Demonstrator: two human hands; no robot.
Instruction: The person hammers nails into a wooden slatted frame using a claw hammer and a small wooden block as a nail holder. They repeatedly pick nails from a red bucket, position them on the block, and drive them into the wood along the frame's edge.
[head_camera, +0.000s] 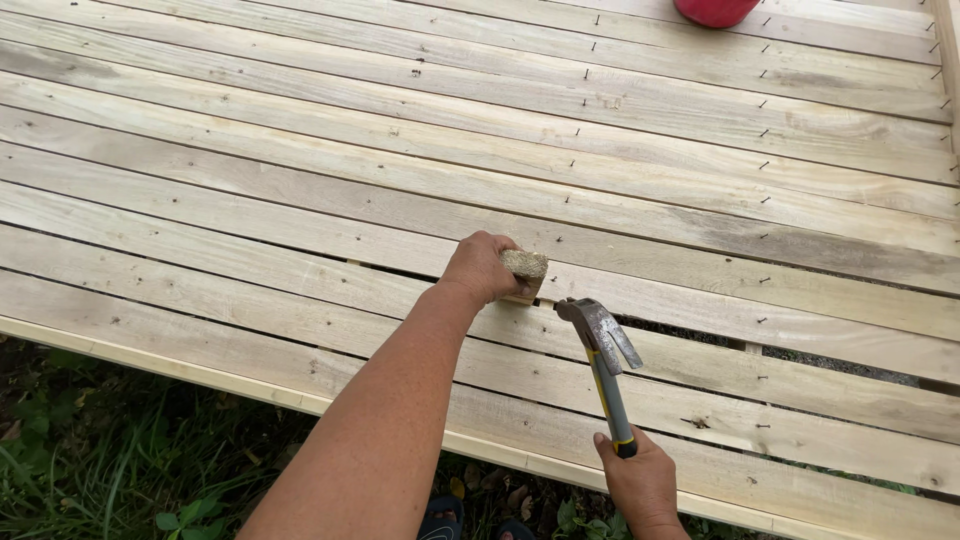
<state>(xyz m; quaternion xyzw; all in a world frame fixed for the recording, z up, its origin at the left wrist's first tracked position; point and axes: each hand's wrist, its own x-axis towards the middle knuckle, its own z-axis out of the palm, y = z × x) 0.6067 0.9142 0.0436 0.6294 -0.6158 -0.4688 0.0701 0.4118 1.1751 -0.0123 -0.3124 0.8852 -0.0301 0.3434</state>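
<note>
Left hand (482, 266) grips block (525, 265) — hammer (603, 352) (right) beside.

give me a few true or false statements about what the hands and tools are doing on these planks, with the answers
1. The right hand holds a claw hammer by its handle. True.
2. The left hand holds a saw. False: it grips a small wooden block set against the planks.
3. A red object sits at the top edge of the planks. True.
4. The hammer's head rests on the grass. False: it is over the planks, just right of the block.
5. The planks are painted blue. False: they are bare pale wood with nails.
</note>
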